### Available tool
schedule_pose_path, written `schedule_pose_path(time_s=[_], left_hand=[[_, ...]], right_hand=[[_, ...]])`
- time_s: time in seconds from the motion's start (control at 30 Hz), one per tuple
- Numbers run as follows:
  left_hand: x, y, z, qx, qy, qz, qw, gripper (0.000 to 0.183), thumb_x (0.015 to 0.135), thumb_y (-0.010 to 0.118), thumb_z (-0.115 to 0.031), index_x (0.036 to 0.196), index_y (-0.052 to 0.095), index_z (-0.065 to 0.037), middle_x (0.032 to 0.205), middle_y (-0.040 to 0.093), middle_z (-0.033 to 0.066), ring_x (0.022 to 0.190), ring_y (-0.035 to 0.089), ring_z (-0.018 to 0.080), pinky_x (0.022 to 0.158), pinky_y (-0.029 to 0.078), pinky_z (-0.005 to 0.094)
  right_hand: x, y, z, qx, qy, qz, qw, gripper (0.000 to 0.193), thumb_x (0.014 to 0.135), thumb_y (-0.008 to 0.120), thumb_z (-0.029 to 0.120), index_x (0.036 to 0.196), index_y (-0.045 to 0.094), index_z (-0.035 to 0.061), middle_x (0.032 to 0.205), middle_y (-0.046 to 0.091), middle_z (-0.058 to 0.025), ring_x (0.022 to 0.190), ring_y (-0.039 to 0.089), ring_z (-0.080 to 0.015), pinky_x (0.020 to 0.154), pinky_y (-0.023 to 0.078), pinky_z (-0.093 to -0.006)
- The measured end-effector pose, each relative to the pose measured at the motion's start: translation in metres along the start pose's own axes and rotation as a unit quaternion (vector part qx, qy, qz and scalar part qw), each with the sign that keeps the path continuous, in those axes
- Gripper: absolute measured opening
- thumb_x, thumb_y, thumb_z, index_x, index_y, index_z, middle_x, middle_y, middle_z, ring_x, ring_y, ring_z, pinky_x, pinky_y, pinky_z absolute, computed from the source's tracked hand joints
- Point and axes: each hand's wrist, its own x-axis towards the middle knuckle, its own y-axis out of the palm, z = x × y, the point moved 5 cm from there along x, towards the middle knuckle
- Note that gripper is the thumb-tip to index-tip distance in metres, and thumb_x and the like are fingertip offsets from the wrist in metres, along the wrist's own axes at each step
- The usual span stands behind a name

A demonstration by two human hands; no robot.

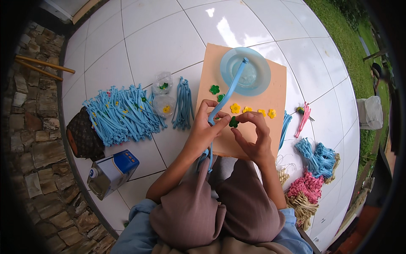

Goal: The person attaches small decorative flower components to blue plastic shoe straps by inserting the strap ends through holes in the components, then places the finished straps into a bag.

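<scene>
Left grip (204, 126) is pinching a blue strip (231, 89), while the right grip (259, 136) is holding a small green flower (233, 122) between thumb and forefinger.

Strip and flower are sitting close together over a peach board (209, 70), likely so both are showing clearly between the fingers. Yellow flowers (235, 108) are lying just beyond, apparently within easy reach. The strip is looking smooth and gently curved, its knobbed end showing against a blue basin (225, 73); the flower is looking dark and round-petalled.

1 camera sits up on the head and looks down over the knees (249, 207) at the left hand (204, 128) and right hand (259, 139), quite close.
</scene>
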Motion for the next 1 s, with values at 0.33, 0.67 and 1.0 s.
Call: schedule_pose_path(time_s=[0.33, 0.67, 1.0], left_hand=[[-0.004, 0.005, -0.001, -0.040, -0.034, 0.044, 0.998, 0.025, 0.087, 0.054, -0.012, 0.103, 0.036, -0.007, 0.080, 0.056, 0.0074, 0.047, 0.036, 0.0020, 0.043, 0.030, 0.0181], [-0.005, 0.016, 0.001, -0.026, 0.055, 0.085, 0.995, 0.012, 0.097, 0.033, -0.020, 0.091, 0.031, -0.010, 0.074, 0.056, 0.0115, 0.044, 0.032, 0.0031, 0.041, 0.026, 0.0174], [-0.008, 0.017, 0.000, -0.002, 0.063, 0.093, 0.994, 0.012, 0.097, 0.034, -0.019, 0.092, 0.032, -0.009, 0.072, 0.055, 0.0083, 0.048, 0.035, 0.0030, 0.044, 0.027, 0.0171]], right_hand=[[0.008, -0.012, 0.004, -0.013, 0.047, -0.023, 0.999, 0.047, 0.071, 0.066, -0.006, 0.110, 0.042, 0.0036, 0.086, 0.057, -0.0116, 0.084, 0.058, -0.0235, 0.071, 0.049, -0.0341], [-0.002, 0.008, -0.022, 0.418, 0.420, -0.183, 0.785, 0.050, 0.073, 0.067, -0.003, 0.106, 0.030, 0.0047, 0.081, 0.061, -0.0126, 0.068, 0.057, -0.0150, 0.068, 0.046, -0.0264], [-0.002, 0.009, -0.025, 0.392, 0.425, -0.200, 0.791, 0.050, 0.071, 0.070, -0.002, 0.102, 0.031, 0.0060, 0.080, 0.062, -0.0124, 0.067, 0.056, -0.0144, 0.067, 0.045, -0.0244]])
